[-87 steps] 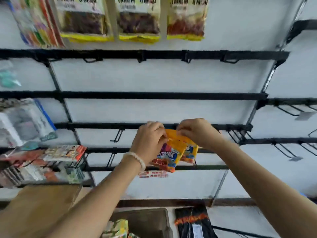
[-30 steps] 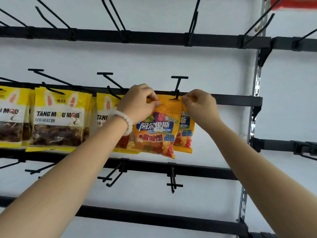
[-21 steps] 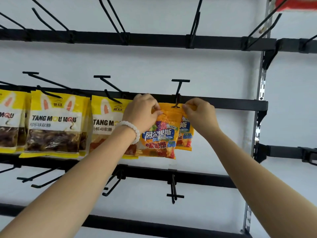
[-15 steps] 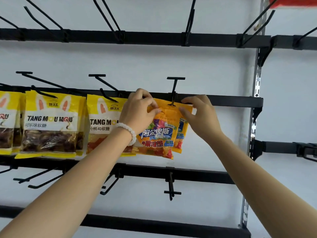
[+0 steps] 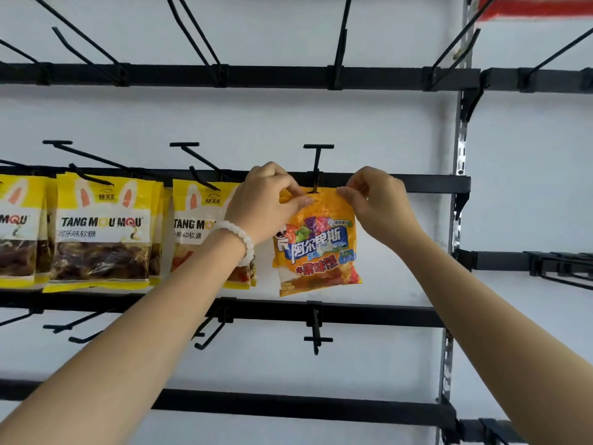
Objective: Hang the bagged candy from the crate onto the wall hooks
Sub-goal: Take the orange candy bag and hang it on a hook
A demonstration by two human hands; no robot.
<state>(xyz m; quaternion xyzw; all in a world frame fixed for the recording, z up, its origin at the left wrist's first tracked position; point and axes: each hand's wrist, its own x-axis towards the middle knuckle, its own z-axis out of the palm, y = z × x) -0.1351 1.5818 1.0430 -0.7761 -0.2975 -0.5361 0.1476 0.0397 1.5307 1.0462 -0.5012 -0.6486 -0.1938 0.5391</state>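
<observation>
Bright, even light; edges bowed w/ distortion.

Probably a shop: black metal wall rails (image 5: 224, 75) with peg hooks (image 5: 317, 162) carry yellow rabbit-eared sweet packets (image 5: 102, 229).

We see the orange candy bag (image 5: 317, 245) as glossy plastic film, crinkled and catching light across its printed front. The yellow bags (image 5: 102, 229) to its left look like the same shiny film, with clear windows. The hook (image 5: 317, 162) and the horizontal rails (image 5: 410, 184) appear as matt black painted metal. The slotted upright (image 5: 459, 149) is bright bare metal. The wall (image 5: 256, 123) looks smooth, matt and white. The bracelet (image 5: 239, 236) shows smooth, milky, slightly glossy beads.
</observation>
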